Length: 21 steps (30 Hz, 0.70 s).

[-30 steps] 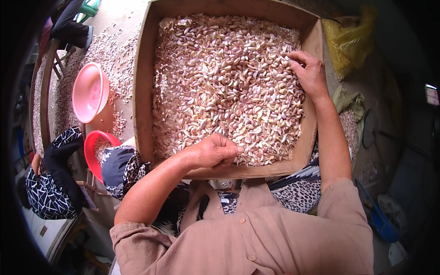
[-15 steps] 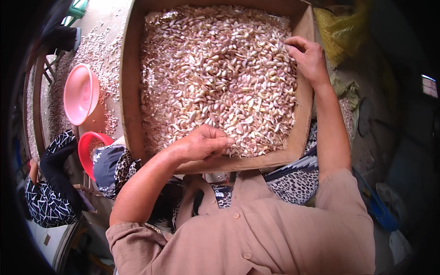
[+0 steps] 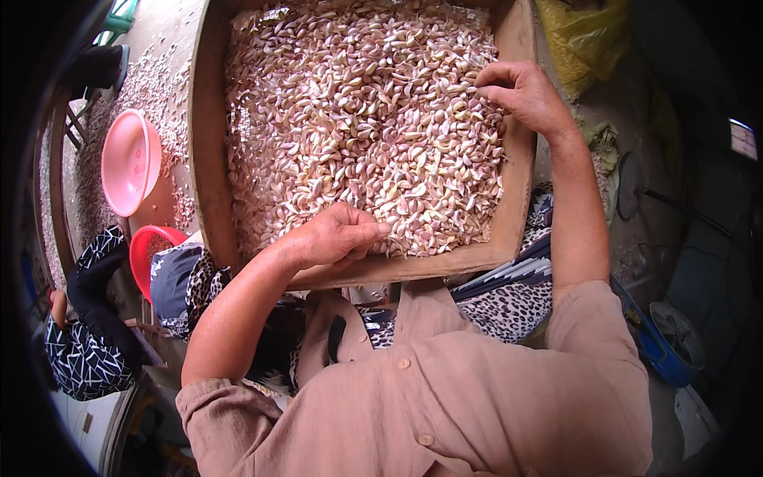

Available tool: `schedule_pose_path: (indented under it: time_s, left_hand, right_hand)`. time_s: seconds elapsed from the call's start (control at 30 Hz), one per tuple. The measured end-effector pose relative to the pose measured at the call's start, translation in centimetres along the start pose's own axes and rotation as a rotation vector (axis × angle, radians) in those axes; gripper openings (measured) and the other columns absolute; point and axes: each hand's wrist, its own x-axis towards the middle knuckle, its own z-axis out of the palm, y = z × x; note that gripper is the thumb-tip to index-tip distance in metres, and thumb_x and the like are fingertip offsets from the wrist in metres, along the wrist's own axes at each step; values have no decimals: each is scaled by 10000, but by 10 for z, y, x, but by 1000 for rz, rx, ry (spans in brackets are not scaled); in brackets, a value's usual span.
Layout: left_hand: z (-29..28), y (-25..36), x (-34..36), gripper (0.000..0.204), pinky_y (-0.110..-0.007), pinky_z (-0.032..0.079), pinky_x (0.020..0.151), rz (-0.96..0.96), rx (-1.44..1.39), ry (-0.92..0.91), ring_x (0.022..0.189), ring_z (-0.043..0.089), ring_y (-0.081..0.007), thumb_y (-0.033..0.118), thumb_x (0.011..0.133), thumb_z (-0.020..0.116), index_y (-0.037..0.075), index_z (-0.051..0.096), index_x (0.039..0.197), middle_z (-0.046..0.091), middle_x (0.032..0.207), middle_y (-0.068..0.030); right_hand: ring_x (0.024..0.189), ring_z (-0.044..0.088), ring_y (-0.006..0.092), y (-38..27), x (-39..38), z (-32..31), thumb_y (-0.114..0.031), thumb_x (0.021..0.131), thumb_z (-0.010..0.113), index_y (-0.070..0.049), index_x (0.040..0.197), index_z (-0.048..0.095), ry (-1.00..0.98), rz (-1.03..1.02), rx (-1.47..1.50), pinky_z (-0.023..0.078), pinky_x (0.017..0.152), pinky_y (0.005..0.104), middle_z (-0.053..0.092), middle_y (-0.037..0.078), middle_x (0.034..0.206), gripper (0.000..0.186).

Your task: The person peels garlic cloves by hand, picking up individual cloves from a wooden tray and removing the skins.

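Far out to the left of the left grip, there's another person (image 3: 87, 358) in dark patterned clothes. Coming in, a pink bowl (image 3: 127, 163) sits beyond the left hand and well to its left, with a red bowl (image 3: 141, 258) on that same side, nearer its level. Now the wooden tray (image 3: 211, 143), its left wall well apart from the grip! And here's the left hand (image 3: 340, 237), over the tray's near edge, fingers curled, thumb against the forefinger; whether a clove is pinched there, I can't tell. The garlic cloves (image 3: 362, 119) spread thick beyond that hand and across to the other. Over to the right hand (image 3: 528, 97), above the tray's right side, thumb and forefinger bent toward the cloves, a gap between them, hold unclear. Just beyond, to its right, a yellow sack (image 3: 584, 48)!
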Motion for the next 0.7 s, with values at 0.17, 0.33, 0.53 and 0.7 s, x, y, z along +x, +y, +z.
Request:
schedule_pose_path:
  time_s: [0.17, 0.33, 0.53, 0.7]
  left_hand:
    - [1, -1, 0, 495, -252, 384, 451, -33, -9, 17, 480, 468, -64, 355, 1063, 588, 91, 545, 646, 523, 567, 18]
    - [0, 2, -1, 495, -250, 381, 449, -24, 9, -9, 483, 453, -60, 363, 1061, 594, 94, 546, 649, 519, 571, 26]
    - [-1, -4, 0, 511, -258, 374, 447, -22, -28, -49, 478, 438, -66, 344, 1056, 610, 86, 536, 621, 501, 555, 26]
    - [0, -3, 0, 509, -262, 365, 436, -7, -22, -36, 470, 437, -68, 346, 1050, 621, 87, 542, 619, 494, 554, 29]
  right_hand:
    - [765, 680, 137, -27, -6, 40, -69, 801, 728, -23, 912, 773, -238, -180, -100, 551, 740, 302, 752, 53, 861, 129]
    - [829, 719, 244, -20, -13, 61, -60, 719, 733, -32, 890, 756, -208, -342, -450, 563, 786, 350, 755, 98, 898, 175]
    - [883, 723, 291, -24, -12, 53, -66, 707, 699, -137, 884, 788, -320, -292, -373, 577, 806, 415, 756, 82, 897, 210]
    - [864, 721, 301, -23, -21, 73, -70, 699, 724, -151, 854, 785, -350, -386, -691, 579, 780, 436, 742, 87, 851, 185]
